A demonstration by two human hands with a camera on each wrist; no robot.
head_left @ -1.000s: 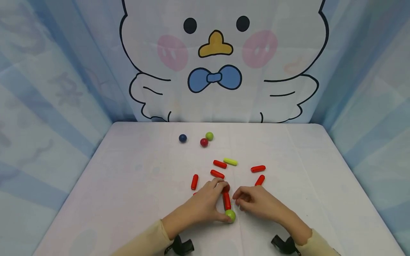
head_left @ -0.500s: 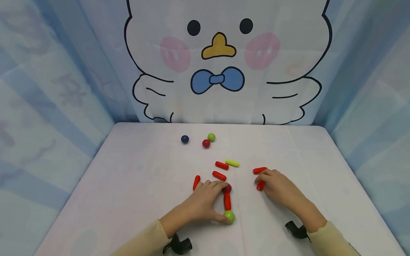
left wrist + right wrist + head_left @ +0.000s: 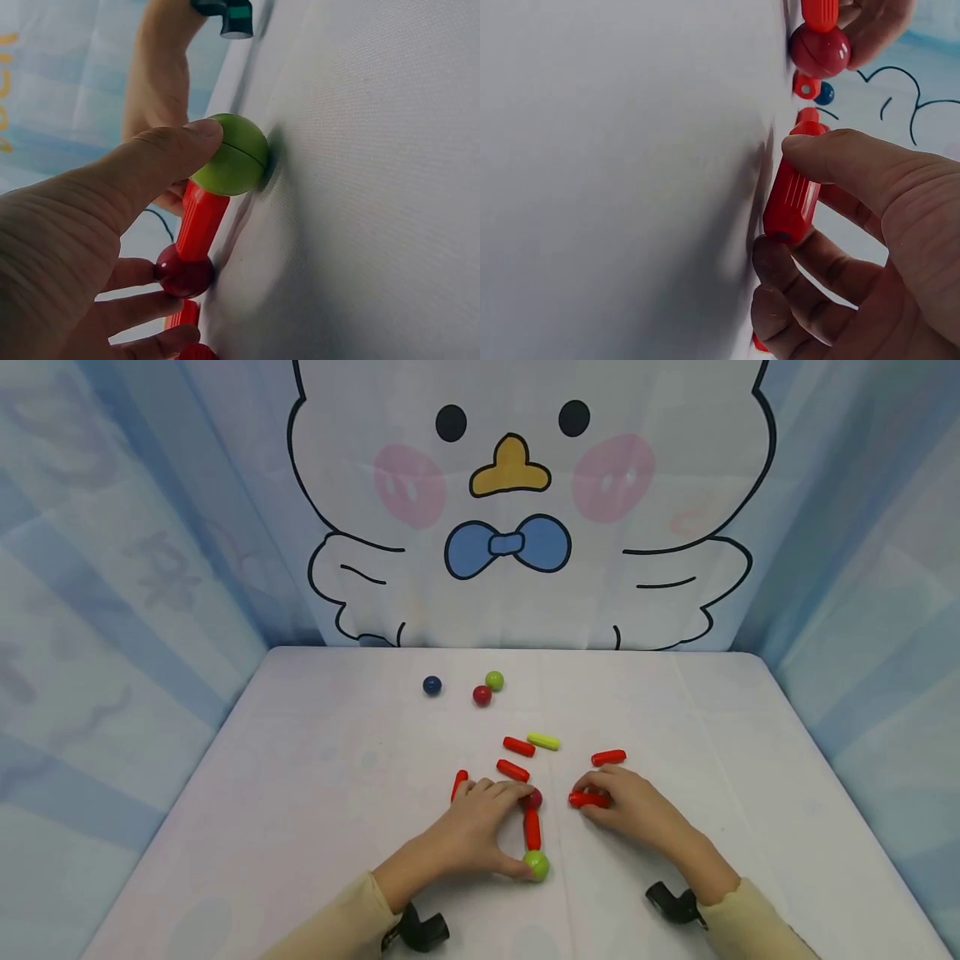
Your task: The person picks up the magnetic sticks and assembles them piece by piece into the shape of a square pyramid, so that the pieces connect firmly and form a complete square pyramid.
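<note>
In the head view, my left hand [image 3: 476, 831] spans a joined piece lying on the table: a green ball [image 3: 537, 865], a red rod [image 3: 532, 832] and a dark red ball [image 3: 534, 798] in line. The thumb presses the green ball while fingertips touch the dark red one; the left wrist view shows this grip closely. To the right, my right hand [image 3: 637, 810] pinches a loose ribbed red rod [image 3: 791, 199] between thumb and fingers. That rod's left end points toward the dark red ball, with a gap between them.
Farther back lie two red rods [image 3: 513, 770] and a yellow-green rod [image 3: 543, 742]. One red rod [image 3: 608, 757] sits beyond my right hand, another [image 3: 460, 782] behind my left. Near the far edge rest a blue ball [image 3: 432, 686], a red ball [image 3: 482, 696] and a green ball [image 3: 494, 680].
My right hand reached right to the loose red rods, picked one up, and brought it left toward the joined piece, turning it sideways. The left hand keeps its grip in place.
</note>
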